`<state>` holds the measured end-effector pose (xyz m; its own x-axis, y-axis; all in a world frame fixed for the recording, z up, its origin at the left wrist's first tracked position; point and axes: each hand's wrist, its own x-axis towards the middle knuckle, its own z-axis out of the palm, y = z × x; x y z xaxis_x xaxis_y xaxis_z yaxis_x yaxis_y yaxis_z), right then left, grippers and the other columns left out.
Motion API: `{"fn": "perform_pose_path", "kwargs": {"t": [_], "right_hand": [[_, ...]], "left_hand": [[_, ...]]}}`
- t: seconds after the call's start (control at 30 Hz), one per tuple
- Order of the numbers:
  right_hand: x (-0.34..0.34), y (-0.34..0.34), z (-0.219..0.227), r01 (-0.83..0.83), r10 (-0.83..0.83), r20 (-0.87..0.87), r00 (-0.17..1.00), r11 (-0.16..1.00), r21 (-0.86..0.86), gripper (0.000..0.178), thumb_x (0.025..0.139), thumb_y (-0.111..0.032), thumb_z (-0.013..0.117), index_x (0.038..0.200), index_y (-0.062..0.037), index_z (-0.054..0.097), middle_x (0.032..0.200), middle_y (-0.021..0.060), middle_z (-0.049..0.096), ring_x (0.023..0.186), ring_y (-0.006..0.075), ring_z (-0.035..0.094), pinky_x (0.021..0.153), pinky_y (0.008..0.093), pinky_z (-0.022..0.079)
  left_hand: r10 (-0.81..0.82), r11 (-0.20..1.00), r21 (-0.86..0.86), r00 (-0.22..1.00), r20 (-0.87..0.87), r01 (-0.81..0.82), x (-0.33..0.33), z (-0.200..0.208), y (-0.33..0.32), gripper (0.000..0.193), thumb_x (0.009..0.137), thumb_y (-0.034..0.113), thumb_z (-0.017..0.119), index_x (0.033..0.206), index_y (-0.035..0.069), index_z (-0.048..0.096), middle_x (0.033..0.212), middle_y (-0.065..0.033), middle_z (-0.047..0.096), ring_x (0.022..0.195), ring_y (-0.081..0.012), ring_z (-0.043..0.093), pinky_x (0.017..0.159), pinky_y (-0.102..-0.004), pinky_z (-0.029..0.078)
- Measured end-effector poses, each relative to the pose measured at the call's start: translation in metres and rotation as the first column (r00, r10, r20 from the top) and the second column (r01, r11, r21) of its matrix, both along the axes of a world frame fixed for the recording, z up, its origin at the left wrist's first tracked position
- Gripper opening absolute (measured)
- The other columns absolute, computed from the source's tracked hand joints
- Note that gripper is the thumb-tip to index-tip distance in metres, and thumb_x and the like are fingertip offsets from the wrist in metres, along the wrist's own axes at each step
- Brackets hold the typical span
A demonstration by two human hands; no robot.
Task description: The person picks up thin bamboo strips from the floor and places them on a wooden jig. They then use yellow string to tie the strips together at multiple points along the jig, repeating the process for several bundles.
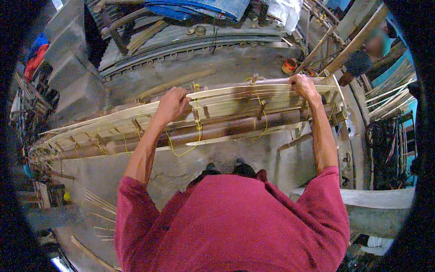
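A long pale bamboo strip [235, 91] runs along the far side of a long frame of bamboo poles, slats and yellow cord. My left hand [173, 103] is closed on it left of the middle. Farther right, near the frame's end, my right hand [306, 87] grips the same strip, with its fingers curled over the edge. Between my arms, yellow cord [198, 119] loops down from the frame. A thick brown bamboo pole [213, 128] lies along the frame's near side. The undersides of both hands are hidden.
Beyond the frame are a ribbed mat [149, 61] and a folded blue tarp [199, 8]. An orange tin [289, 66] stands at the far right. Concrete steps [68, 59] rise at left. Thin sticks [392, 90] are piled at right, near another person [362, 59].
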<state>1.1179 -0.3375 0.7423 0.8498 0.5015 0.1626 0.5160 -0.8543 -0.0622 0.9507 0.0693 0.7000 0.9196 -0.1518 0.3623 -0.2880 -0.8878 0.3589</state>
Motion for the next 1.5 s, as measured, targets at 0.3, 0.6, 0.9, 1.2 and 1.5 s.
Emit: {"fn": "perform_pose_path", "kwargs": {"t": [0.3,0.6,0.9,1.2,1.5], "right_hand": [[-0.175,0.179,-0.039,-0.257,0.341,-0.248,0.907,0.914,0.315,0.032,0.08,-0.036,0.05,0.075,-0.0059,0.06,0.074,0.0152,0.059,0.067,0.0294,0.059,0.06,0.042,0.045],[-0.127,0.241,0.016,-0.812,0.42,0.719,0.554,0.465,0.353,0.019,0.082,-0.018,0.044,0.084,-0.0037,0.056,0.075,0.01,0.057,0.066,0.0264,0.055,0.06,0.0346,0.044],[0.001,0.303,-0.005,-0.463,0.527,-0.574,0.627,0.844,0.27,0.012,0.082,-0.015,0.046,0.08,-0.0079,0.054,0.068,0.0065,0.054,0.062,0.0159,0.052,0.053,0.029,0.042],[-0.193,0.236,-0.034,-0.755,0.791,-0.069,0.609,0.604,0.256,0.007,0.077,-0.014,0.051,0.077,-0.0067,0.052,0.071,0.0103,0.052,0.068,0.0266,0.054,0.059,0.0376,0.041],[-0.21,0.226,-0.102,-0.67,0.707,0.057,0.704,0.636,0.383,0.011,0.076,-0.015,0.054,0.072,-0.0059,0.049,0.066,0.0088,0.051,0.059,0.0265,0.051,0.058,0.0353,0.04]], "left_hand": [[0.088,0.996,0.049,0.976,-0.199,-0.08,0.006,0.001,-0.006,0.013,0.075,0.014,0.053,0.078,0.002,0.053,0.069,-0.0177,0.056,0.07,-0.0369,0.053,0.061,-0.0454,0.041],[0.028,0.988,0.155,0.996,-0.088,-0.014,0.011,-0.018,-0.011,0.034,0.072,0.034,0.057,0.087,0.004,0.056,0.078,-0.0191,0.057,0.078,-0.0361,0.054,0.068,-0.0457,0.043],[0.165,0.986,0.022,0.981,-0.103,-0.164,0.024,-0.017,-0.017,0.031,0.079,0.029,0.046,0.071,0.003,0.06,0.069,-0.0209,0.058,0.066,-0.0388,0.057,0.062,-0.0473,0.044],[0.19,0.978,0.067,0.979,0.072,-0.195,0.012,-0.003,-0.03,0.015,0.074,0.021,0.05,0.075,0.013,0.062,0.068,-0.0143,0.061,0.057,-0.0325,0.057,0.057,-0.0409,0.045],[-0.049,0.968,0.206,0.91,-0.411,0.145,0.141,-0.044,-0.011,0.022,0.074,0.024,0.051,0.082,0.009,0.064,0.068,-0.0168,0.06,0.062,-0.0327,0.058,0.06,-0.041,0.047]]}}
